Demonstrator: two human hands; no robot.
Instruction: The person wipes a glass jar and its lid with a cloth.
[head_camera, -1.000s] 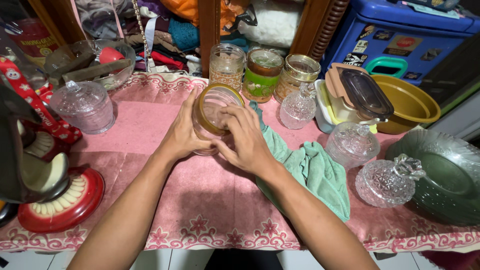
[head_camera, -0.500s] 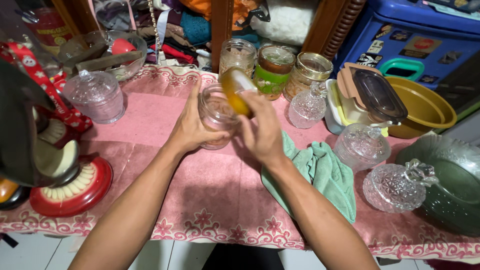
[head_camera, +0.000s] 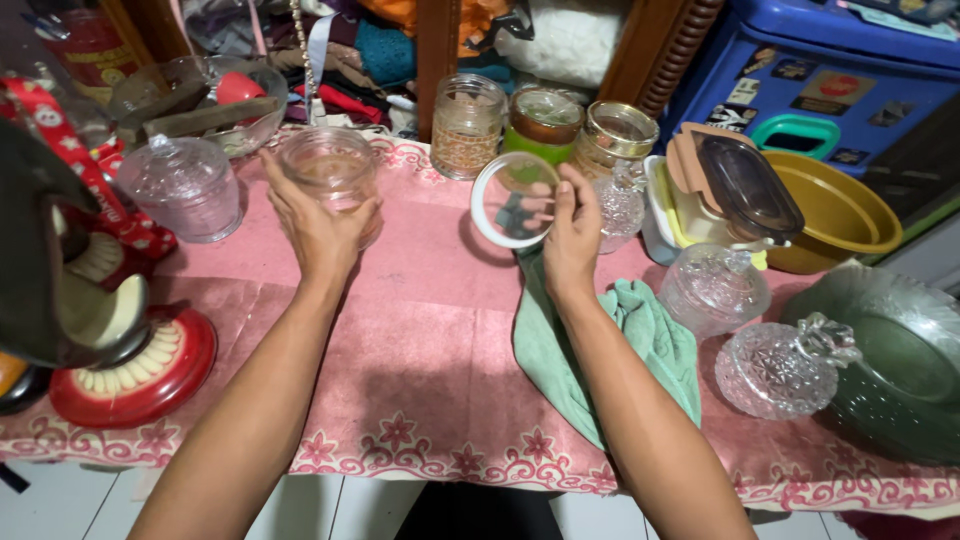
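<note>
Left grip: left hand (head_camera: 318, 228) wrapped around the clear glass jar (head_camera: 330, 172), fingers closed on its near wall, jar upright, mouth open and bare
Right grip: right hand (head_camera: 572, 238) closed on the round lid (head_camera: 515, 200), pinched at its right edge, lid tilted up so its clear centre and pale rim face the camera
Step in hand: jar and lid are apart, one in each hand, so by my judgement this is the stage with the jar opened and both parts held off the cloth
Next move calls for: a firm hold on the smooth glass, and the lid kept by its rim, since the nearby glassware leaves little room
Table (head_camera: 420, 330): pink patterned cloth, under and between both hands
Green glass dish (head_camera: 900, 360): far right of the right grip
Green towel (head_camera: 640, 345): just below the right wrist
Lidded crystal bowl (head_camera: 182, 188): just left of the left grip
Three jars (head_camera: 545, 130): upright, just beyond the lid, against the back edge
Crystal lid (head_camera: 785, 368): right of the towel
</note>
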